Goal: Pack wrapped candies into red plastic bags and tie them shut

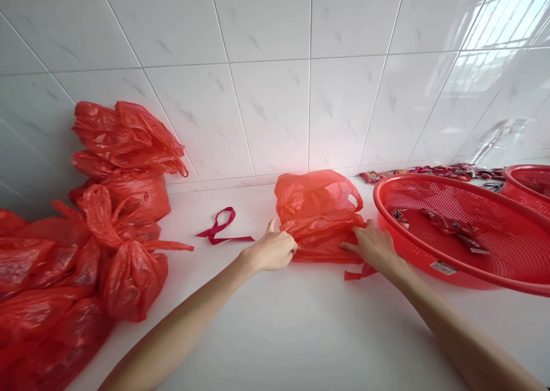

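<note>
A red plastic bag [315, 210] lies on the white counter [301, 322] against the tiled wall, its mouth and handles open toward the back. My left hand [272, 249] grips the bag's left lower edge, fingers curled, thumb up. My right hand [373, 245] holds the bag's right lower edge, fingers bent onto the plastic. A strip of red plastic sticks out beneath my right hand.
A pile of several tied red bags [107, 225] fills the left side. A dark red ribbon [221, 227] lies left of the open bag. A red mesh basket [464, 236] holding a few wrapped sweets stands at the right, a second basket [530, 182] behind it. Loose sweets [429, 172] line the wall.
</note>
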Demonstrator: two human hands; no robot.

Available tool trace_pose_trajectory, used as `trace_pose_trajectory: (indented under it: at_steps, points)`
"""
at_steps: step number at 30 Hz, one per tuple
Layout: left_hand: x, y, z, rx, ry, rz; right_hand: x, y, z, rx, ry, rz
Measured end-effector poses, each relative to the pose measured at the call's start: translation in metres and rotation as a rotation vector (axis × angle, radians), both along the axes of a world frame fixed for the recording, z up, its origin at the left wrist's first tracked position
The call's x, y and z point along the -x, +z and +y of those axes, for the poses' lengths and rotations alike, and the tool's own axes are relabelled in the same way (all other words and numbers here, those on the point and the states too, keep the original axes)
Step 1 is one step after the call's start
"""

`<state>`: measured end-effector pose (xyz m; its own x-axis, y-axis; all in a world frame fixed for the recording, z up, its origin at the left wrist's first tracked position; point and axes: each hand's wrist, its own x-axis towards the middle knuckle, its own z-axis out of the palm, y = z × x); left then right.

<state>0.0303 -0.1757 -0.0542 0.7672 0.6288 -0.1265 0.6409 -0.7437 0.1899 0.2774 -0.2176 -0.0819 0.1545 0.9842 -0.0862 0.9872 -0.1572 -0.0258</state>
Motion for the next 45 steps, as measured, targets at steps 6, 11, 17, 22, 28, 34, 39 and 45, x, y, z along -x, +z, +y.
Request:
trace_pose_trajectory:
  at_steps: [6,11,17,22,28,34,39,45]
  points:
    - [-0.013,-0.003,0.003,-0.140,-0.026,-0.156,-0.002,-0.004,-0.001,-0.060,0.180,0.077]
    - [-0.023,-0.014,0.009,-0.106,0.027,-0.018,-0.006,-0.003,-0.005,-0.008,0.212,0.148]
    - [-0.016,-0.019,0.017,-0.176,0.178,0.020,-0.010,-0.001,-0.006,0.049,0.117,0.109]
    - [-0.013,-0.022,0.013,-0.175,0.117,-0.070,-0.009,-0.005,-0.006,0.045,0.101,0.119]
    - [-0.012,-0.039,0.005,-0.065,0.202,-0.064,-0.008,0.000,-0.012,-0.030,0.199,0.219]
    - [-0.011,-0.053,-0.002,-0.132,0.225,-0.191,-0.006,0.028,-0.038,-0.228,0.243,0.447]
    - [-0.012,-0.070,-0.016,-0.291,0.178,-0.405,-0.040,0.073,-0.055,-0.432,0.245,0.528]
    - [-0.015,-0.083,-0.032,-0.484,-0.096,-0.717,-0.171,0.085,-0.022,-0.175,-0.022,0.241]
